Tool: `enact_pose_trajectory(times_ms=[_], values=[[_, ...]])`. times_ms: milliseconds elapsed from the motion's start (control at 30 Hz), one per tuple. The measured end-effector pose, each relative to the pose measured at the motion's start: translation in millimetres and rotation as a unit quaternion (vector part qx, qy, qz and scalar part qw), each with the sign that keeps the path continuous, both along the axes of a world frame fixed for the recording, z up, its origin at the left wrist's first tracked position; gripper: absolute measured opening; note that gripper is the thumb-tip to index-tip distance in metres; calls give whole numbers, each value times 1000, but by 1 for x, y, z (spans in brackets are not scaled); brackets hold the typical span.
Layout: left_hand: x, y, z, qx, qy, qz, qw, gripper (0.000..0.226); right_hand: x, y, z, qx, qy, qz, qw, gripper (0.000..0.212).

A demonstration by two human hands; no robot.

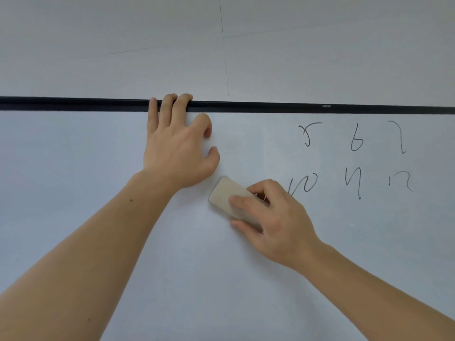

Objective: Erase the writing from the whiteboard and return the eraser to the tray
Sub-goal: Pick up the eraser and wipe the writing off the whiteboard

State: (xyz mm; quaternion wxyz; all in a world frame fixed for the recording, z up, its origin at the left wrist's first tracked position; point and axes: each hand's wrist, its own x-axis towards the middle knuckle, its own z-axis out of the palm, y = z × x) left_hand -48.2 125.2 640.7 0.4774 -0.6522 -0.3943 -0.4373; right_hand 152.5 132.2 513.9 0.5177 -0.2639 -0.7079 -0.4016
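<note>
The whiteboard (98, 168) fills the lower part of the view. Black handwritten numbers (354, 158) stand in two rows at its upper right: 5, 6, 7 above 10, 11, 12. My right hand (275, 220) presses a beige rectangular eraser (227, 195) flat against the board, just left of the 10. The hand covers part of the eraser. My left hand (177, 146) rests on the board with three fingers hooked over the black top frame (73, 104). It holds nothing. The tray is not in view.
A pale grey wall (221, 45) with thin seams rises above the board's black top frame. The board surface left of and below the hands bears no writing.
</note>
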Motion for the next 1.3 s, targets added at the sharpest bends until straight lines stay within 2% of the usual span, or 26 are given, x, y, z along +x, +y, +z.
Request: enact_pose_trajectory(times_ms=[100, 200, 267, 333, 433, 533, 600, 800, 900, 967, 1133, 1233, 1300], values=[[-1, 0, -1, 3, 0, -2, 1000, 31, 13, 1, 6, 2, 3, -11, 1000, 40], [-3, 0, -3, -3, -3, -2, 1000, 31, 29, 2, 21, 0, 102, -23, 995, 40], [-3, -1, -4, -3, -4, 1, 1000, 32, 31, 3, 22, -1, 128, -24, 992, 39], [-4, -2, -4, -5, -4, 3, 1000, 33, 24, 4, 10, 15, 82, -15, 996, 39], [-4, -5, -3, -14, -3, 9, 1000, 33, 14, 2, -15, 26, -51, 4, 998, 35], [-5, -7, -2, -20, 2, 19, 1000, 33, 21, 3, -17, 32, -84, 0, 996, 33], [-7, -8, -2, -20, 6, 20, 1000, 32, 31, 7, -9, 35, -49, -9, 998, 35], [-11, -8, 2, -3, 18, 12, 1000, 27, 59, 17, 31, 29, 141, -48, 988, 38], [-11, -3, 2, 11, 14, 2, 1000, 28, 53, 19, 39, 32, 184, -50, 981, 37], [-8, 0, 1, 19, 10, -6, 1000, 30, 40, 16, 33, 45, 161, -50, 985, 36], [-1, 6, 5, 22, 33, -24, 999, 28, 28, 9, 12, 59, 14, -44, 997, 33], [9, 8, 11, 6, 52, -32, 998, 28, 41, 10, 15, 53, 3, -60, 997, 33], [16, 11, 11, 0, 55, -36, 998, 29, 52, 12, 22, 52, 36, -82, 995, 33]])
